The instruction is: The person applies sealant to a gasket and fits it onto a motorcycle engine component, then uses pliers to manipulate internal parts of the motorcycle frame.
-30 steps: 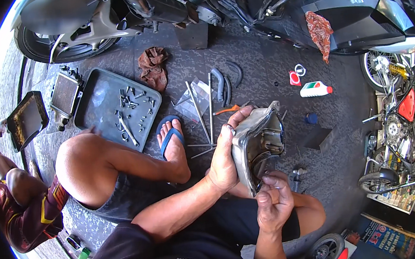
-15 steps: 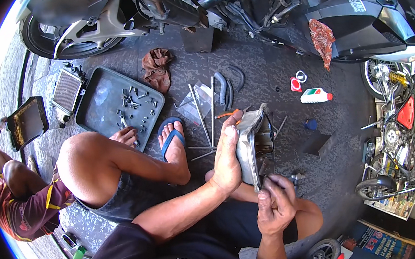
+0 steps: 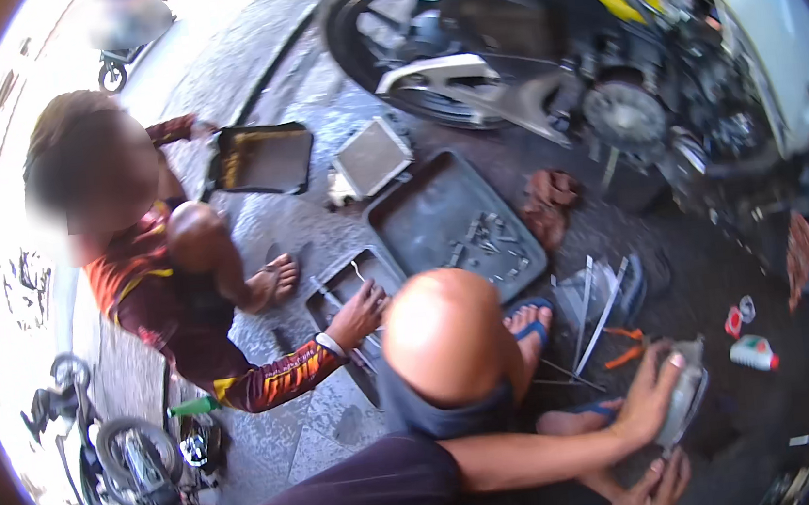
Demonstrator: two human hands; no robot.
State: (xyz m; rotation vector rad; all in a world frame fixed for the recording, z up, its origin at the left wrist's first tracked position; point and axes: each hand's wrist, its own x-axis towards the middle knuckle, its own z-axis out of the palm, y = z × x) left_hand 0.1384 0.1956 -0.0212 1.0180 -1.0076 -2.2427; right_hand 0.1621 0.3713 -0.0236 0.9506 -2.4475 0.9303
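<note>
My left hand point(image 3: 645, 399) is closed around a silver-grey metal cover point(image 3: 686, 403), probably an engine cover, tilted on its side with its back against my palm. Just below the cover's lower edge, my right hand point(image 3: 653, 489) has its thumb and fingers drawn together in a pinch. Whether those fingertips grip the rim or some small piece is too blurred to tell. Orange-handled pliers point(image 3: 625, 348) lie on the floor beyond my left hand. Thin metal rods point(image 3: 601, 315) and a clear plastic bag point(image 3: 575, 299) are near them.
At the left, a co-worker point(image 3: 176, 304) crouches, one hand in a small tray point(image 3: 311, 310). A large grey tray point(image 3: 401, 216) with several bolts, a radiator point(image 3: 374, 158), a rag point(image 3: 548, 202) and a white bottle point(image 3: 753, 353) lie about. A partly dismantled motorcycle point(image 3: 497, 97) stands beyond.
The view has swung left, bringing the co-worker and small tray into sight. The metal cover stays in my left hand, and my right hand remains at its lower edge.
</note>
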